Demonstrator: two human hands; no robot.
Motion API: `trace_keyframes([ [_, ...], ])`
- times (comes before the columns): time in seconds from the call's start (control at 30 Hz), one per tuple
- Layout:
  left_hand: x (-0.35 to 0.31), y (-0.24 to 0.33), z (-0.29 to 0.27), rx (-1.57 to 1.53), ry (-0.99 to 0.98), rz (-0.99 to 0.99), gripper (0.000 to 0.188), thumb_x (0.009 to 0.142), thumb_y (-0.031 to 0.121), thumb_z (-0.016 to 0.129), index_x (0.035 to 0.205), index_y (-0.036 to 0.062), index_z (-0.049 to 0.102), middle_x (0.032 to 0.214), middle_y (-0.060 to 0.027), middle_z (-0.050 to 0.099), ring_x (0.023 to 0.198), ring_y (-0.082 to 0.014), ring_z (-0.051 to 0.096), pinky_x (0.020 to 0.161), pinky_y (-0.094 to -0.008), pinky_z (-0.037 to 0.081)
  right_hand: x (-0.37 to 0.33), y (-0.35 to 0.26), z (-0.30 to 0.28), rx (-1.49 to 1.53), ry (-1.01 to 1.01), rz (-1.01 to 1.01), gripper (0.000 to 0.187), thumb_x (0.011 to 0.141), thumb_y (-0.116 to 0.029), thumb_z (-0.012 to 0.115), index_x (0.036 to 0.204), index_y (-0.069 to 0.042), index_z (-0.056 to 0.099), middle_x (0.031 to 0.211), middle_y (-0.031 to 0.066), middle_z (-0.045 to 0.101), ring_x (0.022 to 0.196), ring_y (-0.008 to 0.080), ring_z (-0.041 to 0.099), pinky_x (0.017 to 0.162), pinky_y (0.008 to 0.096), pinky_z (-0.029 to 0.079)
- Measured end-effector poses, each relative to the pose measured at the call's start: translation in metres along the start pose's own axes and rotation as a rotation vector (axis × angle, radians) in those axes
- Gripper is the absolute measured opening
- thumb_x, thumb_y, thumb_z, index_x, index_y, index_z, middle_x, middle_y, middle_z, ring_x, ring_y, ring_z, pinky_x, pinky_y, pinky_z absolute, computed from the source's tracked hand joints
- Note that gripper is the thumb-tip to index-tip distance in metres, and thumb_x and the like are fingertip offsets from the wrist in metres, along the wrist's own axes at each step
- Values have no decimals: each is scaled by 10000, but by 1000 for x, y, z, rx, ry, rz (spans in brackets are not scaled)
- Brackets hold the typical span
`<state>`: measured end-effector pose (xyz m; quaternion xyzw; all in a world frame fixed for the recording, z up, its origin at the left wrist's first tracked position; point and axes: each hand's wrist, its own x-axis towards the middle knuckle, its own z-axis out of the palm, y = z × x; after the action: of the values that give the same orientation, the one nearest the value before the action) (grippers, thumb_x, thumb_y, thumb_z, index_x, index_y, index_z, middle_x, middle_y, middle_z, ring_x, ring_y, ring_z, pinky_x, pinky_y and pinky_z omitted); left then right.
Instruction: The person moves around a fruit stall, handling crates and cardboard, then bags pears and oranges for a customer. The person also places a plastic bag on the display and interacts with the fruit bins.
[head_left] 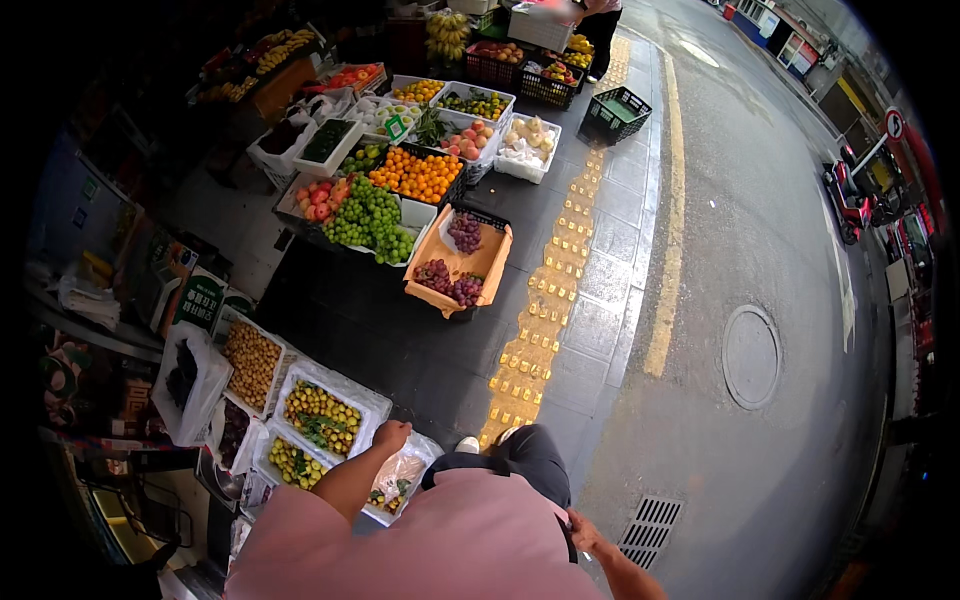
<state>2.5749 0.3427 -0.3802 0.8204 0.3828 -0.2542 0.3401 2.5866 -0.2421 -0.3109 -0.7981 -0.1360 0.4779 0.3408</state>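
My left hand [392, 436] is closed in a loose fist, with nothing seen sticking out of it. It hangs above a white crate [432, 446] of small yellow-green fruit partly covered by clear plastic; I cannot see any contact. Left of it stand white crates of yellow-green fruit with leaves [322, 417] and of similar greener fruit [296, 464]. Beside my hip, my right hand [588, 530] has its fingers bent in at the edge of my pink shirt, next to a dark strap. Something small and pale shows at its fingertips, too little to name.
Ahead, a paper-lined crate of purple grapes [497, 262] stands near green grapes [372, 222] and oranges [416, 176]. A black crate [614, 116] sits by the yellow tactile strip [548, 312]. A person [600, 30] stands farther off. Rightward lie the road, a manhole cover [751, 357] and a drain grate [650, 530].
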Motion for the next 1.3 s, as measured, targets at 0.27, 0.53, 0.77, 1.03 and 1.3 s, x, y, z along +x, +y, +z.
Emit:
trace_keyframes([
  [0.27,231,393,-87,27,62,87,446,910,475,561,898,77,761,938,-151,730,918,-331,690,836,-441,515,197,-48,-328,-152,-42,363,420,838,-228,507,1214,-62,587,1101,233,656,1051,400,613,902,448,481],
  [0.53,350,626,-88,28,-101,61,442,892,479,583,922,80,769,1006,-158,726,950,-329,686,849,-442,515,351,-43,-590,563,-169,440,627,901,-504,603,1324,-42,576,1139,98,678,957,193,621,821,326,485],
  [0.77,579,754,-113,121,-112,-132,492,888,476,578,1061,43,734,1091,-209,701,1026,-373,670,909,-453,514,544,-85,-838,454,-194,444,631,894,-485,617,1330,-32,561,1136,99,671,937,196,612,817,316,481],
  [1.03,780,1144,-300,21,10,119,443,905,479,542,1047,116,752,1105,-163,706,1052,-376,657,910,-457,517,695,-129,-1095,345,62,252,605,893,-496,596,1264,-19,594,1001,165,683,881,300,647,779,385,505],
  [1.3,950,1372,-339,-87,46,159,471,930,492,514,1009,77,721,1039,-180,709,969,-375,675,869,-464,513,931,-126,-1351,-321,171,140,624,914,-586,497,888,19,648,847,264,677,852,470,647,664,535,476],
])
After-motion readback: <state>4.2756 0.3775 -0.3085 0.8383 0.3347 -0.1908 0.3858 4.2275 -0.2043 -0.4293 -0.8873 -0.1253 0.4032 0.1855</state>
